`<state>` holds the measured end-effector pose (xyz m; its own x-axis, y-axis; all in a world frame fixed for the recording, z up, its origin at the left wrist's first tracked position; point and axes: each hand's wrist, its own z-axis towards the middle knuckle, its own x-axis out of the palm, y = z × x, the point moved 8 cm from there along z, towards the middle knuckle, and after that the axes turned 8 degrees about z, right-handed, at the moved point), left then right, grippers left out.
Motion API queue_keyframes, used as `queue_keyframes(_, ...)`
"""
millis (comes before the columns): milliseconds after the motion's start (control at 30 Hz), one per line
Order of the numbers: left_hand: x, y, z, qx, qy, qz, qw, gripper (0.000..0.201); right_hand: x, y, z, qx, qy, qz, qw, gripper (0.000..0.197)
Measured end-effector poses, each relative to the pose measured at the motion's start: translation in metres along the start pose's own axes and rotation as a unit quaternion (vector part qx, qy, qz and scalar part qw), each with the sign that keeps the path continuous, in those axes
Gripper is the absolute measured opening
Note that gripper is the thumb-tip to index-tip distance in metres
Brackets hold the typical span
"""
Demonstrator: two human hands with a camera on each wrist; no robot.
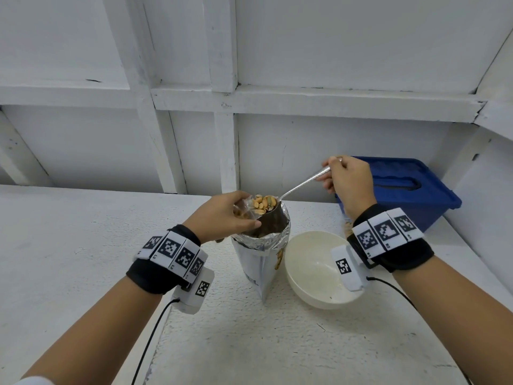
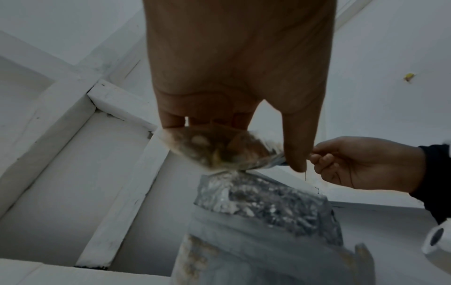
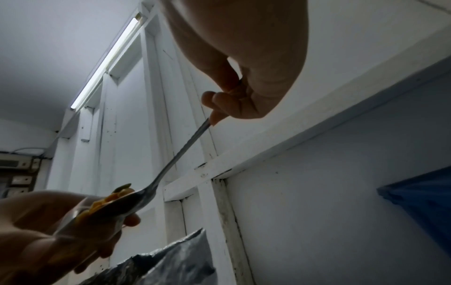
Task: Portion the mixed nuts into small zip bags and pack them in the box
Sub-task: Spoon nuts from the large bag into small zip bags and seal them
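My left hand pinches a small clear zip bag open just above the mouth of a tall foil nut pouch. The bag holds some nuts at its bottom. My right hand grips the end of a metal spoon, whose bowl is heaped with mixed nuts and sits at the bag's opening. In the right wrist view the spoon slopes down to the nuts by my left hand. A blue lidded box stands at the back right.
An empty white bowl sits right of the foil pouch, under my right wrist. A few loose nuts lie on the white table near the box. White panelled wall runs behind; the table's right edge is close to the box.
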<state>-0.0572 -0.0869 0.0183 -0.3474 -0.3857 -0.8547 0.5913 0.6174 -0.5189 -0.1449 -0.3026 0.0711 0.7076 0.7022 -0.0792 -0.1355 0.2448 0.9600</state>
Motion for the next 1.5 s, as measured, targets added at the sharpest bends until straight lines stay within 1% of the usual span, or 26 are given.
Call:
queue_keyframes(100,0.0,-0.001,0.0,-0.005,-0.015,-0.029,0.999,0.062,0.014,0.019,-0.003,-0.046,0.022,-0.019,0.999,0.022)
queue_keyframes(167,-0.002,-0.002,-0.001,-0.003,-0.028,-0.04,0.999,0.06,0.025,0.038,-0.007,-0.109,0.044,-0.043,0.992,0.02)
queue_keyframes(233,-0.004,-0.001,-0.002,0.001,-0.052,-0.052,0.997,0.057,0.037,0.062,-0.014,-0.187,0.058,-0.064,0.979,0.02)
queue_keyframes(333,-0.007,0.005,-0.004,0.002,-0.092,-0.11,0.99,0.043,0.047,0.096,-0.027,-0.313,0.058,-0.083,0.944,0.022)
queue_keyframes(400,-0.008,0.009,-0.007,0.004,-0.109,-0.149,0.983,0.032,0.046,0.106,-0.031,-0.353,0.052,-0.089,0.93,0.023)
queue_keyframes(500,-0.008,0.016,-0.01,0.011,-0.12,-0.176,0.977,0.027,0.033,0.103,-0.025,-0.343,0.03,-0.076,0.936,0.023)
queue_keyframes(567,-0.009,0.023,-0.011,0.009,-0.126,-0.176,0.976,0.028,0.02,0.094,-0.018,-0.316,0.004,-0.076,0.946,0.022)
queue_keyframes(633,-0.011,0.029,-0.012,0.005,-0.138,-0.171,0.975,0.03,0.01,0.078,-0.015,-0.273,0.002,-0.074,0.959,0.019)
queue_keyframes(700,-0.014,0.034,-0.012,0.001,-0.152,-0.17,0.974,0.033,0.013,0.055,-0.018,-0.213,0.043,-0.099,0.971,0.014)
queue_keyframes(767,-0.018,0.036,-0.012,0.0,-0.165,-0.173,0.971,0.033,0.024,0.027,-0.027,-0.152,0.097,-0.148,0.972,0.011)
queue_keyframes(833,-0.023,0.034,-0.012,0.0,-0.185,-0.178,0.967,0.028,0.037,0.0,-0.039,-0.096,0.144,-0.171,0.97,0.006)
queue_keyframes(933,-0.032,0.027,-0.014,0.004,-0.225,-0.18,0.958,0.03,0.05,-0.026,-0.05,-0.069,0.181,-0.213,0.958,0.007)
queue_keyframes(1000,-0.039,0.021,-0.015,0.01,-0.251,-0.179,0.951,0.029,0.053,-0.03,-0.051,-0.084,0.192,-0.254,0.944,0.01)
queue_keyframes(1033,-0.042,0.018,-0.016,0.014,-0.262,-0.179,0.948,0.027,0.054,-0.028,-0.051,-0.11,0.189,-0.28,0.935,0.015)
queue_keyframes(1100,-0.046,0.009,-0.019,0.024,-0.278,-0.189,0.941,0.024,0.055,-0.012,-0.054,-0.198,0.151,-0.326,0.912,0.023)
queue_keyframes(1167,-0.048,0.0,-0.02,0.032,-0.286,-0.214,0.933,0.022,0.059,0.011,-0.064,-0.287,0.121,-0.317,0.896,0.027)
queue_keyframes(1200,-0.048,-0.005,-0.021,0.035,-0.287,-0.23,0.929,0.022,0.063,0.02,-0.069,-0.312,0.12,-0.302,0.893,0.031)
queue_keyframes(1233,-0.048,-0.01,-0.021,0.036,-0.284,-0.249,0.925,0.022,0.069,0.024,-0.073,-0.313,0.138,-0.282,0.896,0.033)
queue_keyframes(1267,-0.046,-0.015,-0.02,0.036,-0.276,-0.274,0.92,0.022,0.076,0.025,-0.077,-0.293,0.168,-0.261,0.905,0.036)
queue_keyframes(1333,-0.039,-0.023,-0.019,0.034,-0.251,-0.33,0.91,0.025,0.086,0.02,-0.081,-0.225,0.221,-0.214,0.925,0.04)
queue_keyframes(1433,-0.029,-0.032,-0.017,0.044,-0.19,-0.389,0.9,0.035,0.083,0.012,-0.081,-0.131,0.239,-0.122,0.954,0.035)
queue_keyframes(1500,-0.024,-0.034,-0.017,0.061,-0.145,-0.411,0.898,0.042,0.077,0.008,-0.078,-0.091,0.244,-0.095,0.961,0.03)
